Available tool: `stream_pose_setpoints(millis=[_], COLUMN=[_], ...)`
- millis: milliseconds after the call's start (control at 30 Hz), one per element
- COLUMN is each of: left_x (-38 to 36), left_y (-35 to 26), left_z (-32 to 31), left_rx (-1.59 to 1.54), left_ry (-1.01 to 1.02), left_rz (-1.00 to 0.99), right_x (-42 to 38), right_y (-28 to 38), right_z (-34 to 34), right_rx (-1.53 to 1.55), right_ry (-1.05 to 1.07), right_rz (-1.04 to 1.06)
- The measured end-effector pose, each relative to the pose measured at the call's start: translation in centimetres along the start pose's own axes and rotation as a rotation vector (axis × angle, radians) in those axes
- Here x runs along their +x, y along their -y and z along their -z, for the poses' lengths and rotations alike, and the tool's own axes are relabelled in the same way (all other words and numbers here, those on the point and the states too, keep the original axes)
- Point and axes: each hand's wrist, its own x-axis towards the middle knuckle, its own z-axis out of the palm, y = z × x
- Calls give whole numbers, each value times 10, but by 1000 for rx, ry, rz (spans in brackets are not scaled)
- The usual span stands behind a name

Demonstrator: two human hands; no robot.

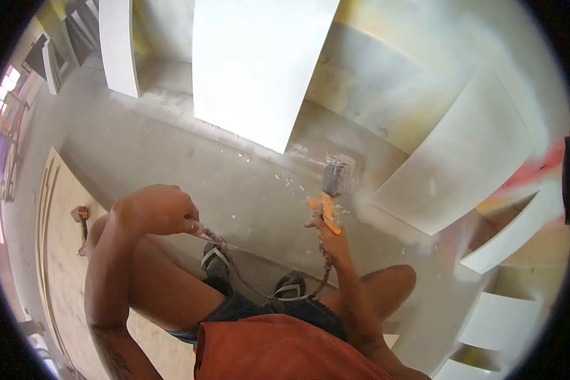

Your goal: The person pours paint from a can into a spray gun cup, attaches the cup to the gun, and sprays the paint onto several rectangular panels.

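My right hand is wrapped round the orange handle of a spray gun, whose metal cup points away from me over the floor. A dark hose runs from beneath that hand, loops down across my lap and rises on the left. There my left hand holds the hose, its fingers closed. Beyond both hands a large white panel leans upright against the wall.
At the right lean a pale panel and a curved white piece. Another white panel stands at upper left. On wooden boards at the left lies a small tool. White scraps dot the floor.
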Motion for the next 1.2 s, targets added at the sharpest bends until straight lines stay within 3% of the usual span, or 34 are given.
stream_pose_setpoints(millis=[200, 300, 400, 500, 567, 667, 867, 967, 1033, 1067, 1133, 1200], left_x=[2, 3, -7, -32, -43, -81, -112, -98, -70, -47, -32, 3], left_y=[0, 3, 51, 69, 87, 136, 198, 249, 260, 274, 201, 183], left_z=[8, 24, 48, 65, 82, 108, 128, 115, 110, 101, 106, 103], left_rx=[-9, 24, 47, 100, 342, 410, 495, 482, 299, 310, 142, 225], left_ry=[-40, -143, -288, -329, -218, -303, -432, -496, -489, -442, -232, -18], left_rz=[41, 211, 393, 500, 680, 568, 427, 410, 319, 211, 205, 77], right_x=[-5, -17, -34, -47, -52, -59, -59, -57, -49, -46, -49, -40], right_y=[8, 26, 52, 74, 93, 117, 130, 122, 119, 120, 121, 104], right_z=[-10, -17, -30, -41, -48, -57, -94, -118, -131, -138, -139, -135], right_rx=[135, 216, 313, 445, 447, 406, 561, 688, 690, 688, 600, 561], right_ry=[-24, -23, -61, 9, 38, 66, 67, 24, -144, -169, -333, -357], right_rz=[2, 86, 130, 197, 276, 435, 407, 286, 291, 289, 292, 215])
